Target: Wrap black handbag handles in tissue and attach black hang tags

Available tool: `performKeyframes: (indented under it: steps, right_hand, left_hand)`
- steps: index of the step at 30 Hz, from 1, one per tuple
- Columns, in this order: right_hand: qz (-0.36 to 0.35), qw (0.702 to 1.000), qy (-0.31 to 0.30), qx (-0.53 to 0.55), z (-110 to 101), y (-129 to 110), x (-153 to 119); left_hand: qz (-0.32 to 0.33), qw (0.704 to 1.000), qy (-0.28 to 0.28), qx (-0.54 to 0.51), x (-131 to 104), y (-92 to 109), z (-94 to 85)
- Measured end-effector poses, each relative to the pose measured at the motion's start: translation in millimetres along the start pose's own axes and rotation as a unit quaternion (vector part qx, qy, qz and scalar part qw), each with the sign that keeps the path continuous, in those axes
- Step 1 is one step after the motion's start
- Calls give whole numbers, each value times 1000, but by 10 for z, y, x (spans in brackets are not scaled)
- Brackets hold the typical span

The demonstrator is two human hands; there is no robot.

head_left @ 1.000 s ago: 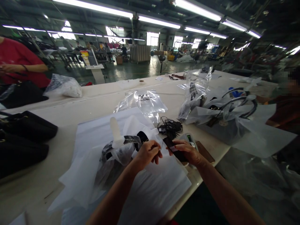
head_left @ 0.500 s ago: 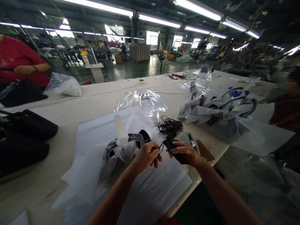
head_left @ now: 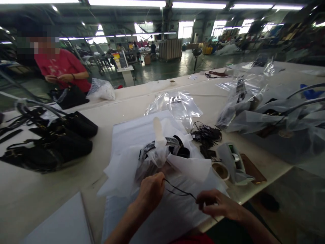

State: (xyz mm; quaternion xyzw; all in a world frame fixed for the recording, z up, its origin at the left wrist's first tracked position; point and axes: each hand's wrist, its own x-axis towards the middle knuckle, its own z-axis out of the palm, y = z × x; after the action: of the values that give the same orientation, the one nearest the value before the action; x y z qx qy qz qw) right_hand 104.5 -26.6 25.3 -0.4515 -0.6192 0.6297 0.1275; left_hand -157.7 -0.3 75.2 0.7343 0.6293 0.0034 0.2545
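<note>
Here we are at the near side of the table (head_left: pixel 124 115), and it's all about a thin black cord (head_left: pixel 177 190). The left hand (head_left: pixel 152 189) has it, fingers closed and narrow; the right hand (head_left: pixel 219 205) curls at the other end, thumb and fingertips close together, though from here I can't tell how firmly they grip. Trouble, as I judge it, would come from slack: the strands bow between the hands, and a loose loop could twist into a knot. That right hand also works close to the table's near edge, so a weak pinch might drop its end over the side. And watch the white paper (head_left: pixel 175 217) right underneath; a careless tug might catch and crease it. So where's the cord? Strung from left fingertips to right, sloping down toward the near edge, on the near side of the wrapped bag (head_left: pixel 146 169). Farther from that edge, well apart from both hands, lies a tangled dark pile (head_left: pixel 207 135).
</note>
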Motion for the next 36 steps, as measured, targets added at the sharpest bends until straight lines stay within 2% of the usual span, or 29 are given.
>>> performKeyframes:
  steps: [2, 4, 6, 8, 11, 13, 15, 18, 20, 21, 24, 26, 28, 31, 33, 34, 36]
  right_hand:
    - [1, 993, 61, -105, 198, -11, 144]
    - [-75, 986, 118, -93, 415, -77, 320]
    - [-173, 978, 121, 0, 641, -176, 508]
    - [-229, 962, 100, 109, 858, -276, 677]
    - [-215, 938, 68, 262, 1109, -356, 841]
    - [-173, 931, 63, 314, 1201, -355, 886]
    - [-128, 930, 83, 335, 1235, -335, 899]
    - [-88, 916, 124, 371, 1221, -334, 900]
    - [-78, 912, 140, 377, 1203, -364, 898]
    - [-74, 913, 144, 375, 1198, -383, 898]
    - [-67, 913, 160, 369, 1197, -441, 905]
    - [-68, 911, 173, 369, 1199, -481, 927]
    - [-78, 903, 204, 370, 1197, -539, 973]
    - [-107, 884, 249, 381, 1197, -676, 1105]
    - [-123, 881, 263, 374, 1207, -777, 1241]
    - [-130, 883, 271, 360, 1214, -821, 1322]
    - [-147, 891, 305, 303, 1226, -879, 1494]
  left_hand:
    - [23, 999, -25, 7, -95, -20, 15]
    - [51, 998, -45, 19, -165, -10, 49]
    - [75, 995, -55, 31, -214, -1, 89]
    - [83, 994, -48, 43, -253, -18, 117]
    - [71, 995, -6, 73, -309, -111, 119]
    - [82, 992, 50, 84, -343, -204, 104]
    - [126, 978, 151, 66, -352, -301, 83]
    - [163, 923, 347, 25, -276, -430, 52]
    - [144, 894, 425, 6, -163, -499, 37]
    - [129, 888, 442, -3, -98, -529, 33]
    - [83, 901, 426, -9, 61, -606, 30]
    - [46, 925, 375, 34, 95, -655, 42]
    - [28, 939, 319, 124, 59, -709, 81]
    - [81, 925, 264, 262, -56, -774, 221]
    - [126, 913, 235, 309, -110, -776, 350]
    - [128, 914, 216, 318, -120, -761, 410]
    - [92, 935, 168, 298, -110, -712, 480]
